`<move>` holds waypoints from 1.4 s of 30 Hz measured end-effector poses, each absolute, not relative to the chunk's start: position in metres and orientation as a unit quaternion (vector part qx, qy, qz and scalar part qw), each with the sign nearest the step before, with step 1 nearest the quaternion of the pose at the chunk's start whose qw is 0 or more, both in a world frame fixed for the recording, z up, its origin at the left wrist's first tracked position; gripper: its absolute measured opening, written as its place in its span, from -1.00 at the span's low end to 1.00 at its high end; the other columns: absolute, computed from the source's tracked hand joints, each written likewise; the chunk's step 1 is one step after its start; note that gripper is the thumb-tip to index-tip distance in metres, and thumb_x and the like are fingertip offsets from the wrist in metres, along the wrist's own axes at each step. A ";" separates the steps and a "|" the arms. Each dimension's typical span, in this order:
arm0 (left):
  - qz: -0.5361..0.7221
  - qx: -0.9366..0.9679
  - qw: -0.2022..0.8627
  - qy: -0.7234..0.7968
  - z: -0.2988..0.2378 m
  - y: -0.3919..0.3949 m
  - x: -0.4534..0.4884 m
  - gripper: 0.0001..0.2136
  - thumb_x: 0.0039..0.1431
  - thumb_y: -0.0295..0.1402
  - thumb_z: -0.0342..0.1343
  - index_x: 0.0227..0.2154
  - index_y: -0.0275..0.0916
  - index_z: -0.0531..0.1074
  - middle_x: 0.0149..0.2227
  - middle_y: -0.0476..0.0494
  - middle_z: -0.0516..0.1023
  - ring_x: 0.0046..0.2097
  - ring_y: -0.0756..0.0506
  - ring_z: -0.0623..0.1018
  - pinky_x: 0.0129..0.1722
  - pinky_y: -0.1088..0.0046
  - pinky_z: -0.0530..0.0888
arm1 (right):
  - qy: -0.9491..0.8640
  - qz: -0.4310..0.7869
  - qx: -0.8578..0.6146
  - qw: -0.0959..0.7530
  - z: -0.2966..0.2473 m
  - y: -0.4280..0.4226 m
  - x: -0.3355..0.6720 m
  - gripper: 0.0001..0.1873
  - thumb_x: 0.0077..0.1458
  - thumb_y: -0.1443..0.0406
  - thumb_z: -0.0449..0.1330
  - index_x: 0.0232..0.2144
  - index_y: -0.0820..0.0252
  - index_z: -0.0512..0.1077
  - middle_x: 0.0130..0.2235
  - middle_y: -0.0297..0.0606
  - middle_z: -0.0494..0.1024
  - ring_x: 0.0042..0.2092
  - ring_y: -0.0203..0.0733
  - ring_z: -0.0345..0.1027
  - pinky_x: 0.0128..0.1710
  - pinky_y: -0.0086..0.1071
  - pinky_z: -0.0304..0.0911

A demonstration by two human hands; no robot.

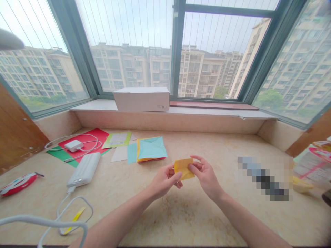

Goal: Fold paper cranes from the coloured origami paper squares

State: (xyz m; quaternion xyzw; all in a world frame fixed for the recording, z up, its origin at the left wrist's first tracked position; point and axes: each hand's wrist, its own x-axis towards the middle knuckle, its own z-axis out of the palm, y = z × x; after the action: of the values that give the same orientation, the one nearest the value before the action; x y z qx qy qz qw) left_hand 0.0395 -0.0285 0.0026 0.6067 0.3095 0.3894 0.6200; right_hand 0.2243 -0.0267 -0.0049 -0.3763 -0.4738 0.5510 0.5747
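Clock from ylw paper (184, 169), 12 = window (129, 65). Ylw paper's held up over table (201, 224), btwn both hands. L hand (164, 179) at its 8: thumb on front, fingers curled behind, pinched closed on the L side. R hand (207, 177) at its 3: thumb & fingers closed on R edge, index stretched nr top corner. Stack (152, 148) at 10, blue on top, ylw & red edges under. Pwr bank (84, 168) at 9, cable (71, 188) in nr end; red tool (22, 185) farther out, also 9. Charger (74, 145) on red sheet (103, 135), btwn 9 & 10. White box (141, 100) on sill (207, 111), 11. Pixelated item (263, 178) at 3, can't ID.
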 end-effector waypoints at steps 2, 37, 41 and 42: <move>0.379 0.605 0.620 0.326 0.002 -0.029 0.041 -0.61 0.19 -0.09 0.12 -0.14 -0.36 0.38 -0.35 -0.17 0.52 -0.45 -0.03 0.56 -0.43 0.42 0.51 | -0.470 0.537 -0.394 0.579 -0.005 -0.026 0.226 -0.55 -0.03 0.11 0.37 -0.15 0.18 0.37 -0.29 -0.20 0.65 -0.27 -0.12 0.52 -0.19 -0.26 0.39; 0.351 0.653 0.540 0.399 0.007 -0.026 0.034 -0.61 0.21 0.02 0.02 -0.45 -0.27 0.31 -0.71 0.11 0.31 -0.72 0.07 0.31 -0.73 0.62 0.20 | -0.530 0.523 -0.399 0.535 -0.004 -0.029 0.220 -0.64 0.09 0.00 0.24 -0.39 0.20 0.44 -0.45 -0.27 0.58 -0.46 -0.23 0.43 -0.43 -0.40 0.32; 0.425 0.629 0.504 0.412 0.002 -0.023 0.035 -0.59 0.19 0.03 0.04 -0.47 -0.26 0.27 -0.70 0.10 0.30 -0.71 0.09 0.30 -0.74 0.65 0.20 | -0.540 0.511 -0.389 0.544 -0.005 -0.027 0.216 -0.60 0.11 -0.04 0.19 -0.35 0.19 0.43 -0.43 -0.24 0.59 -0.42 -0.17 0.45 -0.38 -0.33 0.35; 0.426 0.629 0.513 0.399 0.002 -0.023 0.035 -0.59 0.19 0.03 0.03 -0.44 -0.27 0.29 -0.65 0.07 0.34 -0.69 0.08 0.34 -0.73 0.64 0.24 | -0.543 0.500 -0.390 0.551 -0.006 -0.027 0.214 -0.59 0.12 -0.05 0.17 -0.34 0.19 0.42 -0.43 -0.24 0.58 -0.42 -0.17 0.45 -0.38 -0.34 0.34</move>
State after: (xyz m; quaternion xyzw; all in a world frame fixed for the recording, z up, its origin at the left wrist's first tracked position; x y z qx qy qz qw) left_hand 0.0354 -0.0227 0.0016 0.6292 0.3994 0.4262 0.5127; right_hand 0.2138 -0.0273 -0.0061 -0.3895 -0.5426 0.5002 0.5510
